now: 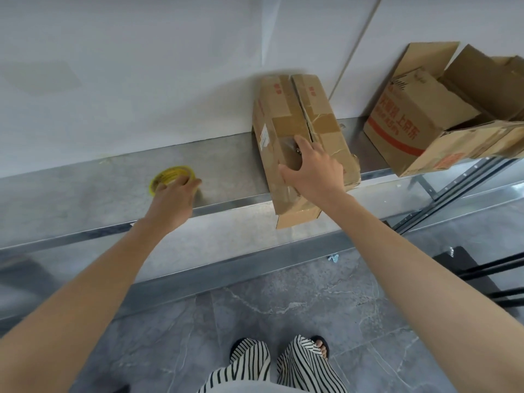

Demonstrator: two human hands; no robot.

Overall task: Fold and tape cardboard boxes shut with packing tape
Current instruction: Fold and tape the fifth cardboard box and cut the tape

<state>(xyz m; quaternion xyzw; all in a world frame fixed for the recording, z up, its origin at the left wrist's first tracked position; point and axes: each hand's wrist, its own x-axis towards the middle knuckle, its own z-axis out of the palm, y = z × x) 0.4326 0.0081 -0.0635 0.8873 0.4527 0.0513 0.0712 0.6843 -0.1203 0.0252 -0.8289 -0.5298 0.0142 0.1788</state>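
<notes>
A long, worn cardboard box (295,120) lies on the metal shelf (85,194), its near end sticking out over the front edge. Its two top flaps are closed, with old tape patches across the seam. My right hand (307,168) rests spread on the box's top near that seam, thumb out to the left. A tape roll with a yellow core (170,175) lies flat on the shelf to the left. My left hand (174,201) reaches onto it, fingers curled over its near rim.
Two open cardboard boxes (416,109) with red print are piled at the shelf's right end, one overhanging the edge. A white wall backs the shelf. A lower shelf level (241,236) runs beneath. Black metal legs (487,273) stand on the grey tiled floor at right.
</notes>
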